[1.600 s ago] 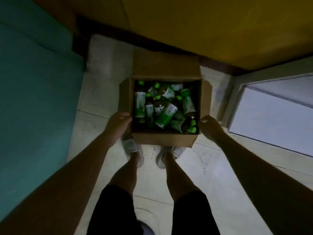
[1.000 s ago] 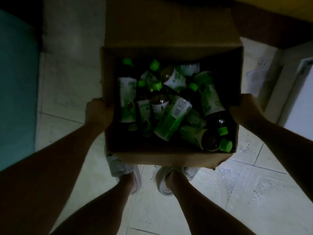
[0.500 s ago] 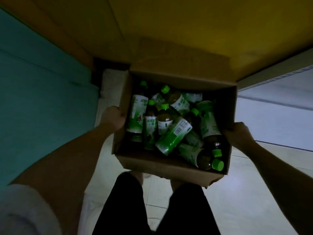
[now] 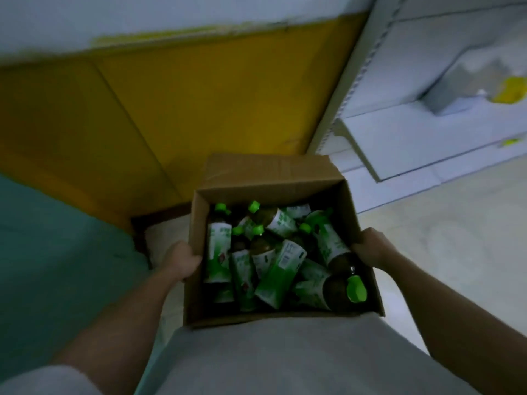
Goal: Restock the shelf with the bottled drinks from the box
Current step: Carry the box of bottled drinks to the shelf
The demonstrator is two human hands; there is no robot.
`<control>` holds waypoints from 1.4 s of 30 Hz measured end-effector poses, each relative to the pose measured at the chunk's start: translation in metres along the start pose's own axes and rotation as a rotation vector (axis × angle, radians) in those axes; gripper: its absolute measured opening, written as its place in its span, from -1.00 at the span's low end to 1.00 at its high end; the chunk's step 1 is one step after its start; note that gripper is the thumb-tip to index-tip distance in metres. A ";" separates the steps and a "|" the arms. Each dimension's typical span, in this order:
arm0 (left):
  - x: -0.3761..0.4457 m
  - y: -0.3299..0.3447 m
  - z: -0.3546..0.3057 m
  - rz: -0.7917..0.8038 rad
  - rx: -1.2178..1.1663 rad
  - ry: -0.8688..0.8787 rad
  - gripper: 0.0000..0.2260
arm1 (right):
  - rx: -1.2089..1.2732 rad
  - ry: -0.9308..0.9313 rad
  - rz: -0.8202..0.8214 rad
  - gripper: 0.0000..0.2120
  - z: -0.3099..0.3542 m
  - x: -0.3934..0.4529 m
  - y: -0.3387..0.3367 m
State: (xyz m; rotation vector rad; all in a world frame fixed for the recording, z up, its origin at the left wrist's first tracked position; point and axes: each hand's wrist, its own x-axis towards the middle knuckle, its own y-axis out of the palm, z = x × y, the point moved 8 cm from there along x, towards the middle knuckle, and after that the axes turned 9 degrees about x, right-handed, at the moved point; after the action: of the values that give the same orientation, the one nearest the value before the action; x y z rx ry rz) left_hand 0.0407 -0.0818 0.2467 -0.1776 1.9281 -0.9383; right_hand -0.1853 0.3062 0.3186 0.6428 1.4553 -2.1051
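I have the box [image 4: 273, 316] against my shirt [image 4: 285, 354], left hand [image 4: 182, 262] and right hand [image 4: 370, 249] each clamped on a side wall, fingers curled tight over the rims. Between my fingers the bottles [image 4: 279, 260] lie loose in a heap. Beyond my right fingers stands the shelf [image 4: 399, 138]. Tilt the box and the heap could slide, dragging a wall from my grip.

1. There is a single view, from a wide-angle camera worn on the person's head.
2. It faces forward and steeply down along the person's torso and forearms.
3. An open cardboard box [image 4: 273, 178] sits close below the lens at frame centre, pressed against the shirt.
4. The wide lens also takes in a yellow wall panel [image 4: 199, 89] ahead and white shelving [image 4: 427, 109] at upper right; edges are bent and blurred.
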 end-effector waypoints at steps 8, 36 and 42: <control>0.035 0.013 -0.028 0.066 0.006 0.126 -0.78 | 0.076 0.102 -0.135 -0.74 -0.055 -0.067 0.001; -0.118 0.176 -0.484 0.014 0.619 0.516 -0.67 | 0.553 0.390 -0.265 -0.87 -0.461 -0.112 -0.106; -0.151 0.228 -0.591 -0.008 0.629 0.591 -0.71 | 0.525 0.408 -0.342 -0.87 -0.544 -0.116 -0.189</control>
State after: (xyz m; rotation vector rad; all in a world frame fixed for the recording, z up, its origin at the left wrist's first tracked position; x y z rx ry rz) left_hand -0.2968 0.4660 0.3482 0.5120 2.0267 -1.6857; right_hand -0.1630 0.8920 0.3532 1.1403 1.2727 -2.7886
